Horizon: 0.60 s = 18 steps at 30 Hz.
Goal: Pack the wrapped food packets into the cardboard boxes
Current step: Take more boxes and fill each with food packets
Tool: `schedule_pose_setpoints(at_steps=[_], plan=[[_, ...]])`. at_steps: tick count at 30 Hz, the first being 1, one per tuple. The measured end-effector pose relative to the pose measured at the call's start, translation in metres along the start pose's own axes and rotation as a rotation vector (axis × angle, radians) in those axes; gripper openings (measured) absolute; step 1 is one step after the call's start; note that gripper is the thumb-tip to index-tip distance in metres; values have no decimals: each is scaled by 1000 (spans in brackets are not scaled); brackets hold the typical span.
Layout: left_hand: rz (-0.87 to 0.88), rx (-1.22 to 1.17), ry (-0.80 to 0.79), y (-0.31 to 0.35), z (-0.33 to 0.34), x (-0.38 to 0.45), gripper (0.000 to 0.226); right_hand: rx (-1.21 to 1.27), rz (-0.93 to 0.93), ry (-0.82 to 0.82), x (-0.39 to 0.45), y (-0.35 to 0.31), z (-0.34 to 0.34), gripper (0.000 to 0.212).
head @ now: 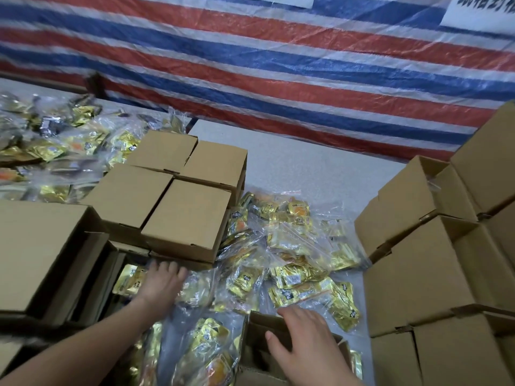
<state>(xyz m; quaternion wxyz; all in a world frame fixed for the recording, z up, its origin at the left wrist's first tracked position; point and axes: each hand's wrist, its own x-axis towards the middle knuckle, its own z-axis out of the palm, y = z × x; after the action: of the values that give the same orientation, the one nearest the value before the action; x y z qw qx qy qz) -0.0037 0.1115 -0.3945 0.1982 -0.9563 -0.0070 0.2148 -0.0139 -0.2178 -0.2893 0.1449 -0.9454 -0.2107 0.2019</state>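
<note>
In the lower middle of the head view, a grey table [306, 162] is strewn with gold wrapped food packets [292, 274] inside clear plastic bags, the pile spreading from the centre down to the bottom edge. The left hand [161, 282] reaches in from the lower left, its fingers stretched out flat and gripping nothing, fingertips touching the foot of the closed cardboard boxes [186, 218] stacked at centre left (four lids show, set two by two). Just beside that hand, to its left, an open box [92, 274] holds a gold packet [128, 280] inside it. The right hand [306, 338] lies at the lower centre right, fingers loose and spread, resting on the far rim of a small open carton [259, 327] at the bottom edge; it clasps nothing either. At the right edge of the frame a wall of brown cartons [418, 274] rises in stacked tiers, some with flaps open. In the upper left, another heap of bagged packets [50, 146] covers the table. A red, white and blue striped tarp [278, 65] fills the top of the frame behind the table.
</note>
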Motion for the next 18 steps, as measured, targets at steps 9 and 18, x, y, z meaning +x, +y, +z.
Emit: schedule_pose_setpoints(at_steps=[9, 18], plan=[[54, -205, 243, 22, -121, -46, 60, 134, -512, 331, 2, -55, -28, 55], [165, -703, 428, 60, -210, -57, 94, -347, -261, 260, 35, -39, -93, 103]])
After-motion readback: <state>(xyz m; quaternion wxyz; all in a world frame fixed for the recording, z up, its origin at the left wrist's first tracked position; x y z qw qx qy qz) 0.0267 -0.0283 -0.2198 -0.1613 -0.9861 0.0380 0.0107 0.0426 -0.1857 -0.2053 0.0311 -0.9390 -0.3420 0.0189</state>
